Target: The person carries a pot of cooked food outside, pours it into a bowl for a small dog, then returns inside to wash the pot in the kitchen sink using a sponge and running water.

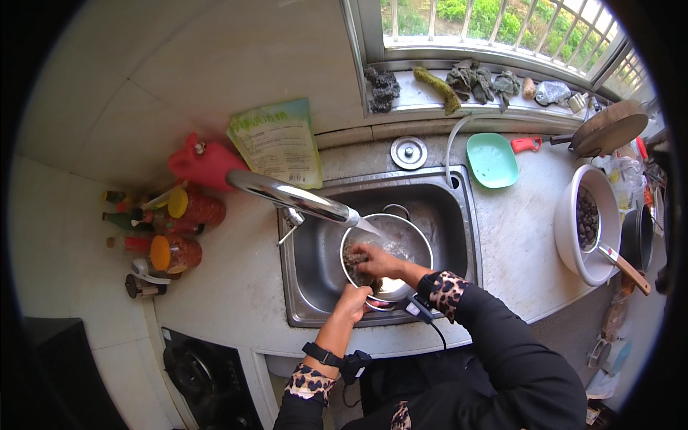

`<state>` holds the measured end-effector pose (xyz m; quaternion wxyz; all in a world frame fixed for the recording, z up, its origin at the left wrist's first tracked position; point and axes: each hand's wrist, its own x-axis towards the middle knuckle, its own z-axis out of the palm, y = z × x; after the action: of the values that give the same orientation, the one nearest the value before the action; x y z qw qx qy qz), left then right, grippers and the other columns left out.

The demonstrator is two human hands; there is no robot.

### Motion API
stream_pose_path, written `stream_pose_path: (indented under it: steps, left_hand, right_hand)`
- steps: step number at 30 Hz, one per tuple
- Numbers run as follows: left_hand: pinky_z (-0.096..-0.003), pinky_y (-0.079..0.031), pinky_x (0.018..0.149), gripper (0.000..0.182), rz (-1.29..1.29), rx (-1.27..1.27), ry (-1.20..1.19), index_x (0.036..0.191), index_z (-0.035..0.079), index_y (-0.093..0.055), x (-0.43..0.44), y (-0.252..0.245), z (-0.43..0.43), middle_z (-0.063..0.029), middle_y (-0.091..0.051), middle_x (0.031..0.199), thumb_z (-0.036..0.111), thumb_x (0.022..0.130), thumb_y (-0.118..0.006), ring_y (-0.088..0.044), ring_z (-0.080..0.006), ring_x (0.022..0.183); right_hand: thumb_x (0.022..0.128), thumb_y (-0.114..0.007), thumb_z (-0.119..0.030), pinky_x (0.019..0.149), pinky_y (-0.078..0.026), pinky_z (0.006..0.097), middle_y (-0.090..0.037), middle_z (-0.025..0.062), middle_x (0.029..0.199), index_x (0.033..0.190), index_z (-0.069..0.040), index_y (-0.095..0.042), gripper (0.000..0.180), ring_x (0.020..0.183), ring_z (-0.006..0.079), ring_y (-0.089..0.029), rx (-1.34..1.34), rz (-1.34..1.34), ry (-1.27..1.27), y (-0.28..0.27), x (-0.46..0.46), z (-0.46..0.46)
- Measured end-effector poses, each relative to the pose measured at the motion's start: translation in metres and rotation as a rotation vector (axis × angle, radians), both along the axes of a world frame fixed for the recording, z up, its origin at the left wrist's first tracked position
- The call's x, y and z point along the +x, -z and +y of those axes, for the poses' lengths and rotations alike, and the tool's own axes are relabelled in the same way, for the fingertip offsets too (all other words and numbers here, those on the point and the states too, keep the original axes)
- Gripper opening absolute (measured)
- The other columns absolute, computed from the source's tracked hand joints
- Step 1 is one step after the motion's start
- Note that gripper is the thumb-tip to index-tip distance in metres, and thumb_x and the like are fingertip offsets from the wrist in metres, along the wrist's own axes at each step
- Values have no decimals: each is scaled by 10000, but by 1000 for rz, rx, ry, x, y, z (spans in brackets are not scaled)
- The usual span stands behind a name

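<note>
A round metal pot (pixel 423 236) with loop handles stands tilted in the stainless steel sink (pixel 317 263). Water runs from the chrome faucet (pixel 293 199) into it. With my left hand (pixel 352 302) I grip the pot's near rim by the near handle. Inside the pot, my right hand (pixel 379 260) presses a brownish scrubber (pixel 353 257), probably loofah or wire, against the left wall. My right fingers partly cover the scrubber.
Left of the sink lie a red plastic jug (pixel 201 164) and jars with yellow lids (pixel 178 203). A drain strainer (pixel 408 152) and a green dish (pixel 492 160) sit behind it. At right, a white basin (pixel 564 231) holds a handled strainer. A black gas stove (pixel 201 376) is at lower left.
</note>
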<state>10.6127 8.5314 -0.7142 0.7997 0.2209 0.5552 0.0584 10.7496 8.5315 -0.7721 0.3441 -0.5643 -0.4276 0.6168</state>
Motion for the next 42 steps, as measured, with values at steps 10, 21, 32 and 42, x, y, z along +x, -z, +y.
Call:
stream_pose_path:
  steps: [10,21,32,42]
  left_hand:
    - [-344,-558,526,229,-48,-169,-149,941,-171,-464,-24,29,17,-207,-570,807,-101,723,-482,-618,-319,597]
    - [-357,-574,527,282,-46,-109,24,1051,-98,-466,1,-4,-13,-181,-594,860,-47,775,-444,-635,-292,608]
    - [-356,-566,460,400,117,57,-26,1105,-77,-470,-6,24,15,-206,-579,873,-84,705,-454,-614,-303,558]
    - [-316,-532,463,298,-26,-51,-97,1033,-113,-518,-16,17,25,-197,-620,820,-19,761,-441,-640,-278,580]
  right_hand:
    - [755,-541,-126,761,-485,360,-655,112,911,1047,-100,-632,308,856,221,-613,-61,-596,-1020,-14,72,-17]
    - [698,-594,-80,817,-458,428,-540,229,993,1055,-14,-525,369,908,409,-547,263,-695,-8,25,27,0]
    - [743,-564,-345,785,-480,396,-660,177,910,923,-41,-672,370,883,311,-627,-190,-709,-922,-46,59,-23]
    - [744,-563,-246,771,-482,434,-622,183,959,850,-1,-636,276,892,343,-598,-125,-1092,121,-70,140,-40]
